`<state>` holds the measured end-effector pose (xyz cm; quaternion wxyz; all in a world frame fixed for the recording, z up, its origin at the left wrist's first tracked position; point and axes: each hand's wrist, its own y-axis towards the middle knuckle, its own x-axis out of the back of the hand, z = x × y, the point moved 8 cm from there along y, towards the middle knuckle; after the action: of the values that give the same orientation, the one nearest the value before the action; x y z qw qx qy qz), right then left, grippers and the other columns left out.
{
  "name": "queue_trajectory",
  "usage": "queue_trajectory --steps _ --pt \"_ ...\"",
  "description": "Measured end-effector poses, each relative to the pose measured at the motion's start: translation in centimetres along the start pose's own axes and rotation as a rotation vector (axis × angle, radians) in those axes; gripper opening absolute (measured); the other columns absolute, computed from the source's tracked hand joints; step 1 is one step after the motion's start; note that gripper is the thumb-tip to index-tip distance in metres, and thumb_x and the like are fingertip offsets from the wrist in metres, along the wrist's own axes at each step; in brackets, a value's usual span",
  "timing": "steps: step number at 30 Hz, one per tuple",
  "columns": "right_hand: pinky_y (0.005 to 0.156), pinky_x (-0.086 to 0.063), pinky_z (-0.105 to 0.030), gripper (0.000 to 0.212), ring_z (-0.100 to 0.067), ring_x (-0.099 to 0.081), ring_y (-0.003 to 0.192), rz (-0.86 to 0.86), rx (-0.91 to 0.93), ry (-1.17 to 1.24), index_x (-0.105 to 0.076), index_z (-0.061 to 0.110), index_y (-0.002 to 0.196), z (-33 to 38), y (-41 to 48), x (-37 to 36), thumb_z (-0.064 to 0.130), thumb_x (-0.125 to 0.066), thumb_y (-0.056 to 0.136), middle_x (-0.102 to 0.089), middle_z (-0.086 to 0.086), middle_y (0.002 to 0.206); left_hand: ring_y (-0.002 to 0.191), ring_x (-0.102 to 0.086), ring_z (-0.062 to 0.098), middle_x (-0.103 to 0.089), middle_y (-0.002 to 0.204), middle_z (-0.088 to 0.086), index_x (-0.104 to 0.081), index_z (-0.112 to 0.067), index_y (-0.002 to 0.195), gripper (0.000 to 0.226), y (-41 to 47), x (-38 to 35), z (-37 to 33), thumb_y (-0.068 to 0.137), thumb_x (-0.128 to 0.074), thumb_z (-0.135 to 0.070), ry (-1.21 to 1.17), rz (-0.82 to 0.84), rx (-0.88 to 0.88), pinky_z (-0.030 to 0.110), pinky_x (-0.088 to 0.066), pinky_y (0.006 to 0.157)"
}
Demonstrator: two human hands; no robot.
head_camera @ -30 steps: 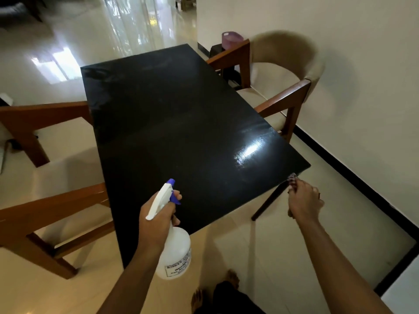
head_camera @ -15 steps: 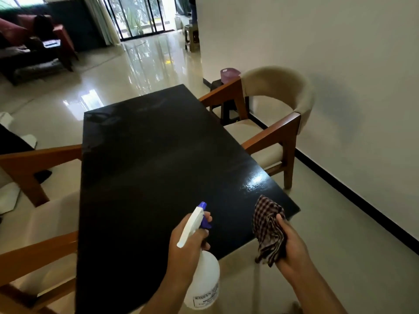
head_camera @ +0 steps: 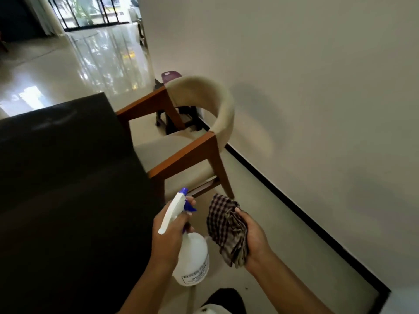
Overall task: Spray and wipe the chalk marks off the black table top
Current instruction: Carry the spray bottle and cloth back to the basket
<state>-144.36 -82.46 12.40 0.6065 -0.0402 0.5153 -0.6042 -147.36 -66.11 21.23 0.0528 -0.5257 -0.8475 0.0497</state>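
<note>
- Fingers [head_camera: 190,202] of the left hand [head_camera: 169,236] are curled round the neck of a spray bottle [head_camera: 192,259], forefinger by the blue trigger. The grip is firm, and the hand sits just off the right edge of the black table top [head_camera: 68,189], at its near end.
- Bottle: white, translucent, with a printed label low on its body that is too blurred to read. Its white head and blue nozzle tip tilt up and away, over the floor rather than over the table top.
- Right hand [head_camera: 254,239] is further right of the table top, close beside the bottle but not touching it. Its fingers are closed round a bunched checked cloth [head_camera: 226,232], thumb pressed on the upper fold. The cloth hangs in the air, clear of the table top.
- Table top: dark and matte, filling the left of the view. Faint pale smears [head_camera: 48,123] show toward its far edge; they are blurred, so I cannot tell whether they are chalk or glare.
- Armchair [head_camera: 204,141] with a wooden frame, beige seat and curved beige back stands against the table top's right side, its front tucked under.
- Small dark stool [head_camera: 179,118] carrying a purple item [head_camera: 171,76] is beyond the chair, right of the table top's far corner.
- White wall [head_camera: 317,87] with a black skirting strip [head_camera: 294,214] runs along well right of the table top.
- Glossy pale floor [head_camera: 74,64] stretches past the far end to glazed doors [head_camera: 90,10].
</note>
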Motion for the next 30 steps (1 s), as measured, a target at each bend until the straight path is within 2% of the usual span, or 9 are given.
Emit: queue_trajectory --steps 3,7,13,16,19,22,25,28,30 --pt "0.093 -0.05 -0.047 0.033 -0.039 -0.064 0.106 -0.026 0.077 -0.026 -0.063 0.005 0.119 5.1 2.4 1.4 0.023 -0.054 0.093 -0.069 -0.021 0.109 0.07 -0.061 0.017 -0.07 0.094 0.002 -0.067 -0.031 0.099 0.033 3.6 -4.7 -0.3 0.09 -0.054 -0.002 0.026 0.02 -0.004 0.023 -0.052 0.06" --pt "0.095 -0.049 -0.047 0.031 -0.038 -0.063 0.108 -0.032 0.142 0.006 -0.063 0.008 0.121 12.2 6.7 2.5 0.019 -0.053 0.094 -0.068 -0.02 0.114 0.067 -0.059 0.018 -0.066 0.087 0.009 -0.059 -0.019 0.12 0.033 9.0 -9.9 0.6 0.089 -0.058 -0.008 0.028 -0.006 0.072 0.031 -0.05 0.065" --pt "0.088 -0.052 -0.047 0.045 -0.039 -0.063 0.105 -0.046 0.006 0.038 -0.063 0.006 0.123 23.2 14.1 0.5 0.029 -0.06 0.084 -0.066 -0.024 0.116 0.063 -0.06 0.006 -0.065 0.074 -0.004 -0.067 -0.023 0.097 0.028 18.7 -19.5 -2.1 0.089 -0.054 0.0 -0.009 0.01 0.038 0.012 -0.047 0.051" --pt "0.093 -0.049 -0.048 0.054 -0.039 -0.064 0.102 0.009 -0.074 0.047 -0.064 0.001 0.12 29.0 18.0 -1.7 0.044 -0.051 0.09 -0.066 -0.025 0.116 0.058 -0.057 0.012 -0.07 0.086 0.004 -0.071 -0.023 0.093 0.033 24.2 -23.9 -4.7 0.088 -0.052 0.004 -0.015 0.037 -0.001 0.025 -0.048 0.057" --pt "0.09 -0.051 -0.05 0.06 -0.038 -0.068 0.094 0.086 -0.086 0.058 -0.069 0.001 0.113 34.9 21.6 -4.5 0.053 -0.051 0.088 -0.067 -0.025 0.112 0.058 -0.053 0.014 -0.068 0.082 0.006 -0.068 -0.011 0.103 0.026 29.6 -27.1 -6.7 0.089 -0.051 0.003 -0.007 -0.008 -0.026 0.026 -0.047 0.059" --pt "0.085 -0.053 -0.053 0.043 -0.037 -0.069 0.088 0.135 -0.096 0.02 -0.07 0.0 0.108 39.8 24.6 -7.2 0.032 -0.064 0.08 -0.069 -0.024 0.105 0.057 -0.055 0.009 -0.064 0.07 -0.001 -0.065 -0.014 0.105 0.024 34.1 -29.5 -9.0 0.089 -0.053 0.0 -0.003 -0.103 -0.04 0.02 -0.047 0.057" --pt "0.088 -0.052 -0.054 0.05 -0.039 -0.066 0.097 0.178 -0.113 -0.1 -0.059 0.0 0.123 43.5 29.2 -9.4 0.007 -0.066 0.074 -0.067 -0.026 0.11 0.053 -0.056 0.004 -0.061 0.067 -0.002 -0.062 -0.026 0.097 0.027 38.7 -31.1 -10.9 0.088 -0.054 -0.002 -0.037 -0.207 -0.054 0.019 -0.048 0.057" --pt "0.078 -0.057 -0.05 0.046 -0.04 -0.067 0.094 0.232 -0.099 -0.207 -0.059 0.005 0.12 47.0 33.8 -12.8 -0.007 -0.058 0.076 -0.067 -0.026 0.109 0.054 -0.056 0.003 -0.067 0.072 -0.004 -0.065 -0.018 0.102 0.025 42.7 -31.6 -12.9 0.088 -0.055 -0.002 -0.076 -0.31 -0.098 0.012 -0.047 0.055" --pt "0.078 -0.057 -0.049 0.042 -0.04 -0.066 0.095 0.303 -0.116 -0.275 -0.059 0.006 0.119 48.8 36.5 -16.0 -0.009 -0.054 0.08 -0.067 -0.025 0.11 0.061 -0.057 0.006 -0.072 0.086 -0.004 -0.068 -0.014 0.106 0.027 45.3 -31.3 -14.1 0.087 -0.054 0.0 -0.084 -0.383 -0.149 0.016 -0.049 0.059"
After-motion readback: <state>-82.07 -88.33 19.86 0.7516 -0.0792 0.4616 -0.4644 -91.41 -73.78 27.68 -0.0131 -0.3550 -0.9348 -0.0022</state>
